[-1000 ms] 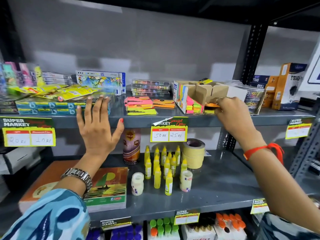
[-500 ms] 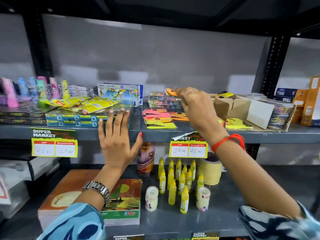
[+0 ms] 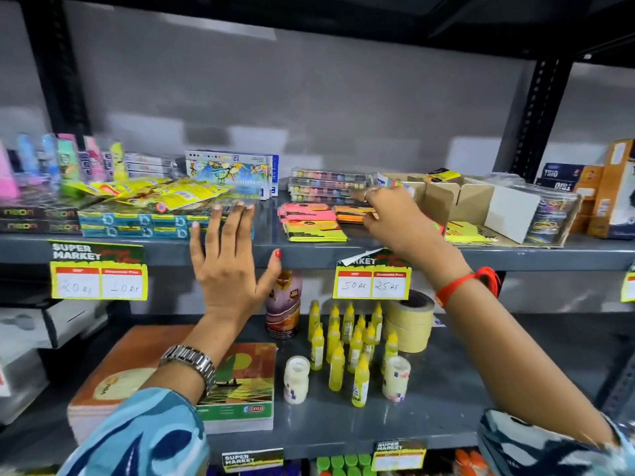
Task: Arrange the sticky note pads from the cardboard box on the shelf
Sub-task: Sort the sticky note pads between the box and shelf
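Matt cardboard box (image 3: 457, 197), metal shelf (image 3: 309, 250)

Sticky note pads (image 3: 311, 222): pink, orange and yellow; shelf (image 3: 446, 257): grey; cardboard box (image 3: 457, 197): brown; price label (image 3: 372, 280): yellow, white panels; sleeve (image 3: 137, 438): blue patterned; glue bottles (image 3: 347, 341): yellow.

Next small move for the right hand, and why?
Probably lower the right hand onto the orange pad stack and let go of whatever pad it carries. The hand hovers right over that stack, beside the pink stack, away from the cardboard box. Whether it holds a pad is hidden. The left hand rests flat, fingers spread, at the shelf edge.
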`<act>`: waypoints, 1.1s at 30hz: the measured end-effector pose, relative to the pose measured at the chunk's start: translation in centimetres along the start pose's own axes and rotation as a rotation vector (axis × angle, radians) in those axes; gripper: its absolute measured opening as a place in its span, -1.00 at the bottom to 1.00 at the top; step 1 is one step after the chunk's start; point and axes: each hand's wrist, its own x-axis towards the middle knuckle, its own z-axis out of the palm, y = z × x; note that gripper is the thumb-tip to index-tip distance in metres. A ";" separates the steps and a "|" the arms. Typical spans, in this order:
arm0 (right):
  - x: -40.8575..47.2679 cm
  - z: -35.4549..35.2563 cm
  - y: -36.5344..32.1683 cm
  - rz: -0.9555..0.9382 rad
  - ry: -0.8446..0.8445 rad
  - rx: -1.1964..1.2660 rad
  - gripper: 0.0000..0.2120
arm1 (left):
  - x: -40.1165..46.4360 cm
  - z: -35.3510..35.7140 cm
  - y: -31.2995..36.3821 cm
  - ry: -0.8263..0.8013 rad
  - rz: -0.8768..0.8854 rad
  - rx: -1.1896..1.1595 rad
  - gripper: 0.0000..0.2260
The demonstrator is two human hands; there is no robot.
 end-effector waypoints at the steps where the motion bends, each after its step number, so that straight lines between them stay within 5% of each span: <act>1: -0.7 -0.5 0.3 -0.010 0.079 0.003 -0.71 | -0.1 0.0 0.1 0.001 0.000 -0.008 -0.44; 7: -4.0 -3.2 4.1 0.172 0.491 0.167 -0.66 | -0.1 -0.3 0.2 -0.022 -0.006 -0.016 -0.44; 13: -6.0 -1.6 7.8 0.431 0.318 0.277 -0.68 | -0.1 -0.3 0.3 -0.032 -0.028 -0.019 -0.43; 19: -7.2 -1.4 8.8 0.390 0.203 0.347 -0.47 | -0.1 -0.6 0.3 -0.029 -0.023 -0.032 -0.44; 22: -8.2 -1.2 9.3 0.344 0.150 0.203 -0.44 | -0.1 -0.6 0.3 -0.035 -0.024 -0.035 -0.44; 26: -9.2 -2.5 8.5 0.260 0.090 0.018 -0.75 | 0.0 -0.8 0.3 -0.044 -0.028 -0.044 -0.44; 33: -10.7 -2.9 8.3 0.208 0.142 -0.266 -0.71 | 0.0 -0.7 0.4 -0.046 -0.032 -0.046 -0.44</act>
